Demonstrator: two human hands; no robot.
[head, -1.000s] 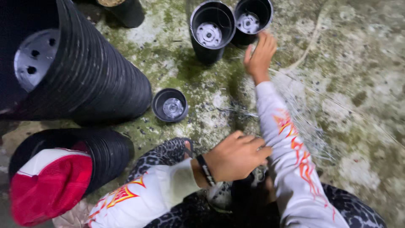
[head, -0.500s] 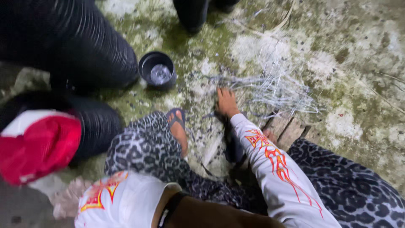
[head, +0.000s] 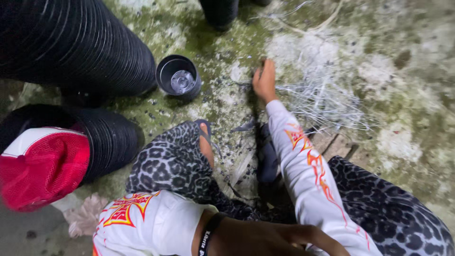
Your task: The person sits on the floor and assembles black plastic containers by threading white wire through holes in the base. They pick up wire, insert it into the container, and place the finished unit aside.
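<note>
My right hand [head: 263, 80] reaches forward to the mossy concrete ground [head: 407, 57]. Its fingers lie fairly straight, touching the left end of a loose bundle of thin pale strands [head: 322, 99]. Nothing shows inside the hand. My left hand [head: 265, 237] sits low at the frame's bottom edge, a black band on its wrist, dark and partly cut off. Whether it holds anything is hidden. A small black plastic pot [head: 177, 78] stands upright to the left of my right hand.
Two long stacks of black pots lie on their sides at the left, one large [head: 80, 42] and one smaller [head: 111, 137]. A red and white mesh cap [head: 42, 166] rests against the smaller stack. Another black pot [head: 220, 12] stands at the top. My sandalled foot [head: 204, 137] is central.
My right hand has come back from the upright pots farther away down to the strands on the ground. The view has tilted downward, and my left hand has dropped to the bottom edge.
</note>
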